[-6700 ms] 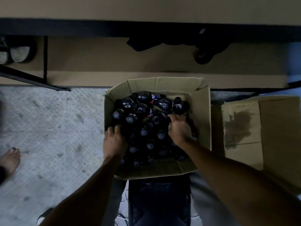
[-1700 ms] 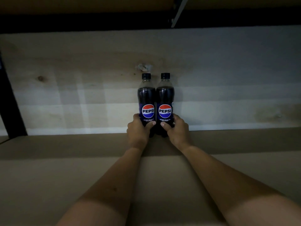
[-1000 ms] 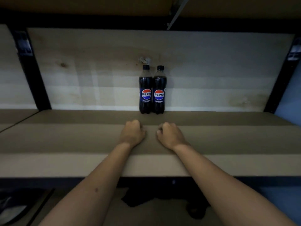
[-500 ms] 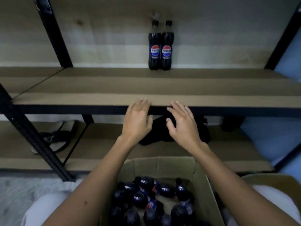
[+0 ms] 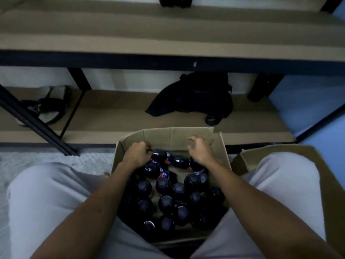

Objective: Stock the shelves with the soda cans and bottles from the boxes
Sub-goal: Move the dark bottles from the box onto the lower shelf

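Your left hand (image 5: 137, 156), centre frame: fingers curled loosely inward above the lying bottles at the far end of the box; whether they touch a bottle, you cannot tell from here. Your right hand (image 5: 200, 150): fingers also bent, thumb out toward the box's far wall, hovering over another dark bottle (image 5: 196, 165); no clear grip visible. Half a second ago both your hands were flat and spread at the front edge of the middle shelf; now they are down inside the cardboard box (image 5: 168, 134).

Outward from the hands: the box sits lower centre, between your knees, flaps open. It holds many dark soda bottles (image 5: 166, 200), most upright with caps facing the camera, a few lying on their sides at the far end with red-and-blue labels showing.

The view has tipped downward since that earlier frame. The two bottles on the shelf (image 5: 175, 1) are now only dark bases at the top edge of the frame, standing at the back of the shelf board (image 5: 168, 34). They have not shifted.

Lower shelf, mid frame: black bag (image 5: 196, 98) in the centre, sandals (image 5: 46, 107) at left. A second cardboard box (image 5: 330, 184) sits at lower right, partly behind your right knee.
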